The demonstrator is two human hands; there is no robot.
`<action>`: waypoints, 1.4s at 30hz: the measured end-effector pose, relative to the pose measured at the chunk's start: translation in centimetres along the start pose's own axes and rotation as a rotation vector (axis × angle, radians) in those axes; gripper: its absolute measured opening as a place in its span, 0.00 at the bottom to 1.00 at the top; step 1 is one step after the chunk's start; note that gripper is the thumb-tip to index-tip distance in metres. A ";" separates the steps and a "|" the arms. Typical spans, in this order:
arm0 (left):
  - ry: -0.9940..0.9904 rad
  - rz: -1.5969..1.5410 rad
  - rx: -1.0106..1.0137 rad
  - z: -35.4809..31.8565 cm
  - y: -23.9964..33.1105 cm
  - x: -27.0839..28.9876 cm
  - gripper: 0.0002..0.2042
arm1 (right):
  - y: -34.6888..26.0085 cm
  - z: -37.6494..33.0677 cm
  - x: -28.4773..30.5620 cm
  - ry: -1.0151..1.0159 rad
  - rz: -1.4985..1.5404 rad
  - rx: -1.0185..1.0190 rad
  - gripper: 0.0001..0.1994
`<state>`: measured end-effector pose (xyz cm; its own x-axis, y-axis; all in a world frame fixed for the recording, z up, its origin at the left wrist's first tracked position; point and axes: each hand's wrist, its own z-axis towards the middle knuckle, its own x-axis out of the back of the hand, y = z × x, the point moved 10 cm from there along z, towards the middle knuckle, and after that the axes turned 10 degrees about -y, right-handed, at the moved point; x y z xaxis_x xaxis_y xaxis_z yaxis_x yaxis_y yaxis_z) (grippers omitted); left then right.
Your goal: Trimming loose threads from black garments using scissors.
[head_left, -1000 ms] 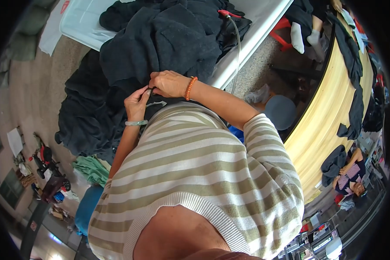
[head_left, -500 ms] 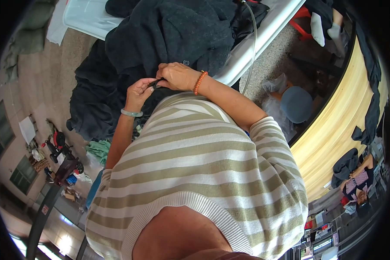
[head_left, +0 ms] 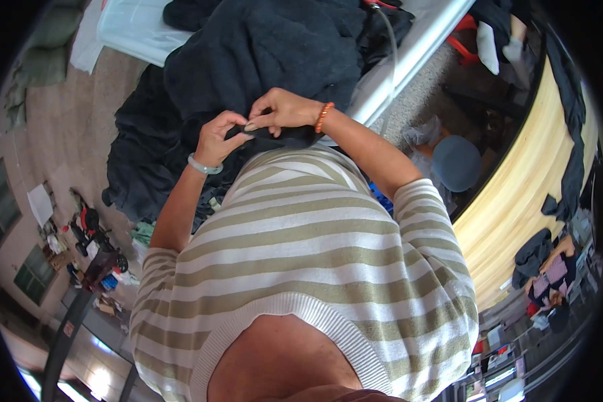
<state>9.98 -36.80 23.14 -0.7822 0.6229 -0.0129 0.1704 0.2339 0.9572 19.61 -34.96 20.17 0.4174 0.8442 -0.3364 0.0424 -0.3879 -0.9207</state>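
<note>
both hands pinch the dark cloth (head_left: pixel 275 137): left hand (head_left: pixel 218 137), right hand (head_left: pixel 281 110); best keep the edge taut between them.

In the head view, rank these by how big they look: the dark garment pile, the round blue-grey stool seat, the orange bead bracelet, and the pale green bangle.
1. Dark garment pile, by far the largest.
2. Round blue-grey stool seat.
3. Pale green bangle and orange bead bracelet: they look alike in size, so no ranking between them.
</note>
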 end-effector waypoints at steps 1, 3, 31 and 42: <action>0.029 0.008 0.007 0.0 -0.2 0.4 0.14 | 0.4 0.0 -0.1 -0.014 0.039 -0.019 0.12; 0.011 0.086 -0.080 0.5 0.2 0.4 0.11 | 0.8 -0.3 0.4 0.002 0.160 -0.033 0.12; 0.386 0.686 -0.343 0.2 8.7 0.6 0.11 | 1.3 1.6 0.7 0.098 0.806 0.086 0.06; 0.690 1.040 -0.487 -2.3 12.7 2.4 0.08 | -4.7 5.0 -0.3 0.024 0.870 0.278 0.12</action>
<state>8.86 -34.02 35.96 -0.5852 -0.1880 0.7888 0.7507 -0.4934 0.4393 14.79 -31.56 23.59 0.2189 0.2860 -0.9329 -0.5148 -0.7783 -0.3595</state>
